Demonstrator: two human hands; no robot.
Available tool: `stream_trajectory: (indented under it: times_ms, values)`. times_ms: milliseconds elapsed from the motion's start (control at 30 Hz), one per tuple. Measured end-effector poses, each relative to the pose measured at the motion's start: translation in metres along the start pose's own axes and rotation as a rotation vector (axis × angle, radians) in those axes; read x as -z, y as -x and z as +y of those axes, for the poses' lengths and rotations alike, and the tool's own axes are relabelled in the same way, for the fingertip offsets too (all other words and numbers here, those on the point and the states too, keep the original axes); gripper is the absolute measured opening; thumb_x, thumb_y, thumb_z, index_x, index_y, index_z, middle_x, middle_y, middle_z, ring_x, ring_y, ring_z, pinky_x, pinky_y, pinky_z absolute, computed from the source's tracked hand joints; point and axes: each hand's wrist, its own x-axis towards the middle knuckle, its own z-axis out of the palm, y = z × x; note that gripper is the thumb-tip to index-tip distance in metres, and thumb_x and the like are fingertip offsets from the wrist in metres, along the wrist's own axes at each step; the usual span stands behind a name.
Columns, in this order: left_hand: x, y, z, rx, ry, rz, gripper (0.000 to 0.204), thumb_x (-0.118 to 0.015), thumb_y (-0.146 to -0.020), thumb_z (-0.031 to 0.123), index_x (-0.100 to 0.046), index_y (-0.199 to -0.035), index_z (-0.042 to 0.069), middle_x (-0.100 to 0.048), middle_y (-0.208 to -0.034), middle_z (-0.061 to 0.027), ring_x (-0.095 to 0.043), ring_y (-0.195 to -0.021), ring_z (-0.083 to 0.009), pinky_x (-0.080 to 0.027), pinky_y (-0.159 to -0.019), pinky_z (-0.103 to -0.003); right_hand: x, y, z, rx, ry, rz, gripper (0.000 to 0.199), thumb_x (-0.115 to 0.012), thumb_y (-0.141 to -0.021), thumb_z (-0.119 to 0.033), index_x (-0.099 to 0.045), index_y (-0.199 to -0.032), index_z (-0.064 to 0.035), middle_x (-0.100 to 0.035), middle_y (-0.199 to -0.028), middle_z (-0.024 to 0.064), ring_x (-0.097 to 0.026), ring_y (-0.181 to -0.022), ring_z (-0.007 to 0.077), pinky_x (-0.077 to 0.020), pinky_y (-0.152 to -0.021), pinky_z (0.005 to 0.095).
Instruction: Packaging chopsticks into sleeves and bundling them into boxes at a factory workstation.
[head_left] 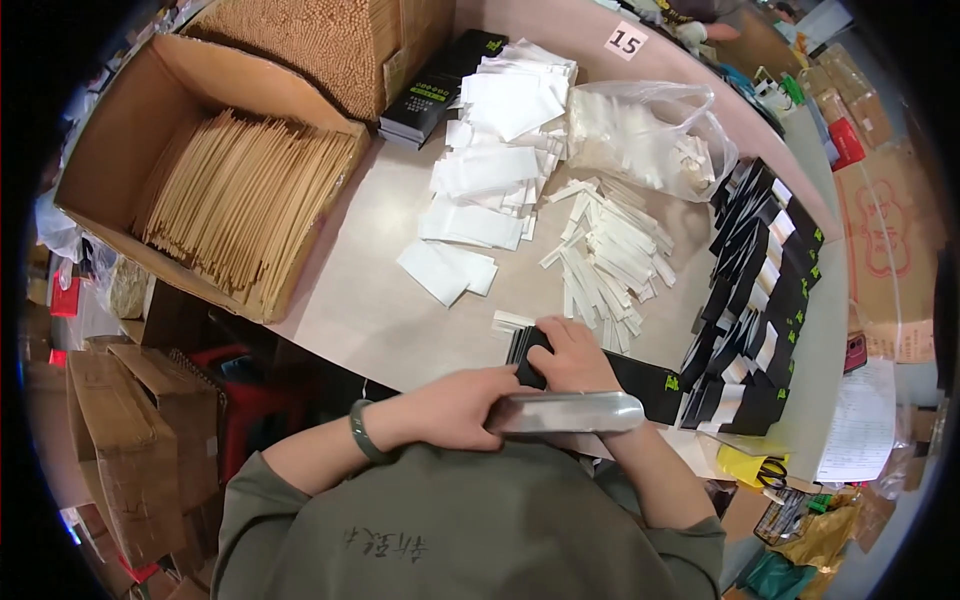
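Observation:
My right hand (574, 356) is closed around a stack of flat black paper sleeves (526, 352) at the table's near edge. More black sleeves with green marks (648, 388) lie just right of that hand. My left hand (462, 408) is curled at the near side of the stack, its thumb side close to the sleeves. A shiny silver bar with a rounded end (570, 412) covers part of its fingers, so what they grip is hidden. Beyond the hands lies a loose pile of thin white paper-wrapped strips (612, 250), with a few strips (512, 321) beside the stack.
White paper packets (490, 172) are heaped mid-table, by a clear plastic bag (640, 135). Bundled black sleeves (760, 300) line the right edge. At left stands a cardboard box (110, 165) of wooden sticks (235, 200), with another stick-filled box (300, 45) behind. Yellow-wrapped scissors (750, 467) lie lower right.

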Motion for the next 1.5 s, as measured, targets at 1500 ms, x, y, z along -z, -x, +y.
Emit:
stream_trajectory:
  times_ms: [1500]
  values:
    - [0.093, 0.02, -0.034, -0.025, -0.606, 0.831, 0.048, -0.074, -0.083, 0.032, -0.061, -0.119, 0.004, -0.063, -0.116, -0.018, -0.061, -0.106, -0.0337, -0.049, -0.09, -0.041, 0.019, -0.015, 0.107, -0.556, 0.207, 0.451, 0.012, -0.068, -0.081, -0.014, -0.064, -0.082, -0.0034, -0.061, -0.083, 0.014, -0.06, -0.084, 0.0333, -0.0478, -0.075, 0.0425]
